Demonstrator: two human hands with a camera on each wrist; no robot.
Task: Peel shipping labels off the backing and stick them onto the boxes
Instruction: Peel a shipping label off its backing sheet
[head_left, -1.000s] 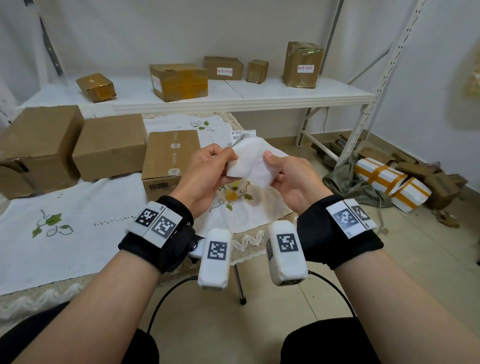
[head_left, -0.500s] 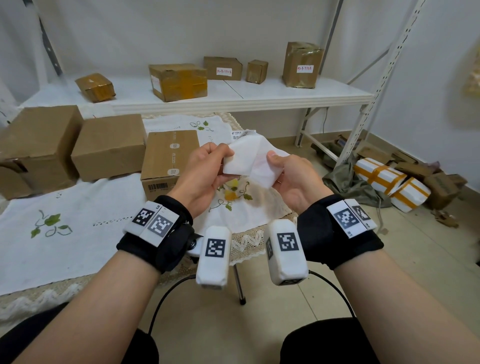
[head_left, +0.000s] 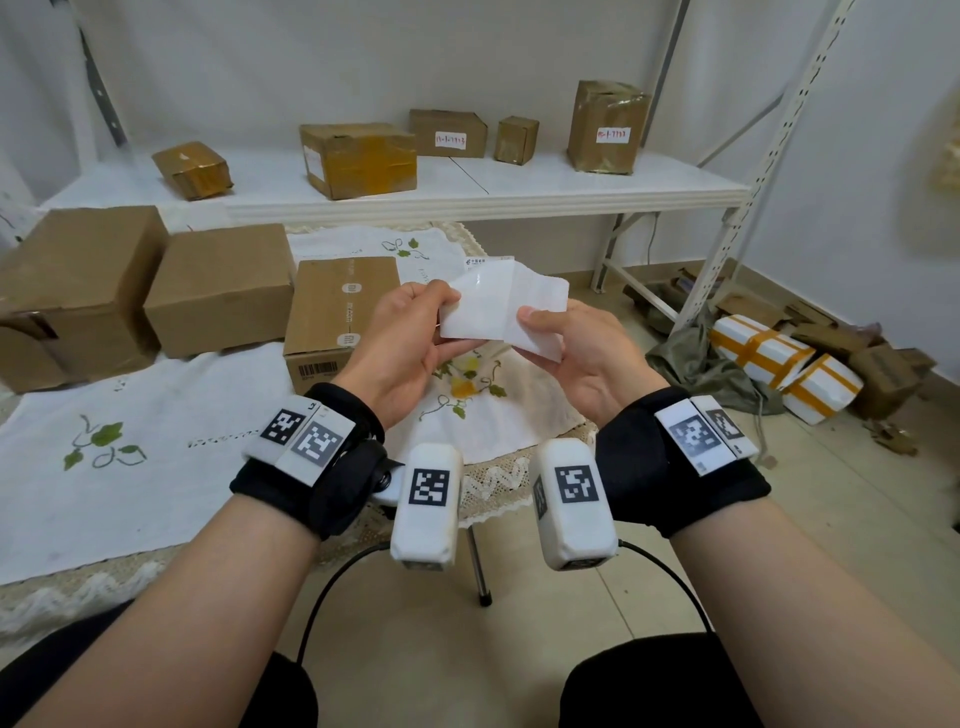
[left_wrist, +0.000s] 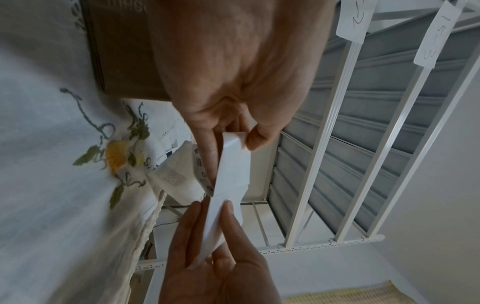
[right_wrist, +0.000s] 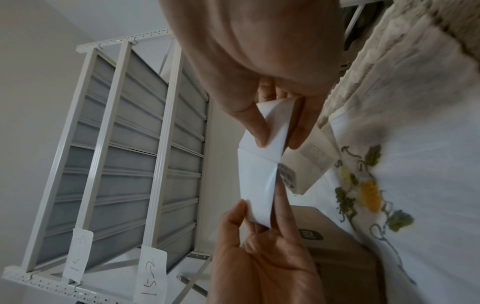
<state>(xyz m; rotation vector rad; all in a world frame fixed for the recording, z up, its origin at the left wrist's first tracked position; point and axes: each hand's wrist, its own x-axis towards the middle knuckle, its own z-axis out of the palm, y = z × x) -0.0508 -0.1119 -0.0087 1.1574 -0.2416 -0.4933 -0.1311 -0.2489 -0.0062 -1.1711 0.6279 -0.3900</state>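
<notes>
I see the label (head_left: 498, 306) held up between my hands, above the table: left hand (head_left: 400, 338) pinches its left edge, right hand (head_left: 576, 353) its right edge.

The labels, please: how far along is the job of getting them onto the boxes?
Done: two shelf boxes carry white stickers. In hand: left hand and right hand pinch a label sheet. Left: the three tabletop boxes show no such sticker.

"mi" logo on cardboard box (head_left: 343, 306)
</notes>
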